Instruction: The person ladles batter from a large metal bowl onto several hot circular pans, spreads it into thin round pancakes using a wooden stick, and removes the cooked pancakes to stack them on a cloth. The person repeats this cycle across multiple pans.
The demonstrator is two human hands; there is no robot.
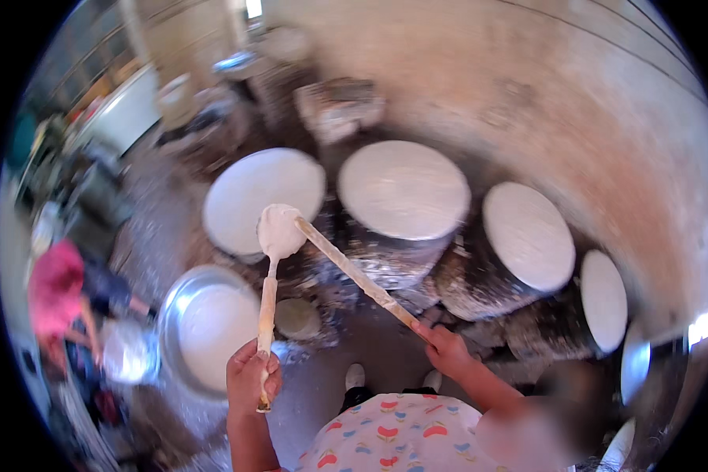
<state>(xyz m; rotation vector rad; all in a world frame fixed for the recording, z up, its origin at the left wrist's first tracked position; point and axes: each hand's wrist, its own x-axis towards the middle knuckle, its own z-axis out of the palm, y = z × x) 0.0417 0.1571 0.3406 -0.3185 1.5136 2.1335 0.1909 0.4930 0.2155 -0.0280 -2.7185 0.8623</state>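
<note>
My left hand (252, 377) grips the pale handle of a ladle (269, 295), its bowl coated with a thick white paste (282, 230). In my right hand (448, 348) is a long wooden stick (357, 277), smeared with white. The stick's far end touches or overlaps the ladle bowl; I cannot tell which. Both tools are above the near edge of a round white surface (265, 189). Left of my left hand, a wide metal basin (174, 354) holds white material (218, 336).
More round white surfaces (404, 189) (529, 236) (603, 301) stand on dark, rough bases along the wall (507, 88). A small round object (297, 318) sits on the floor. At left, a person in pink (56, 289) bends over a shiny container (130, 351).
</note>
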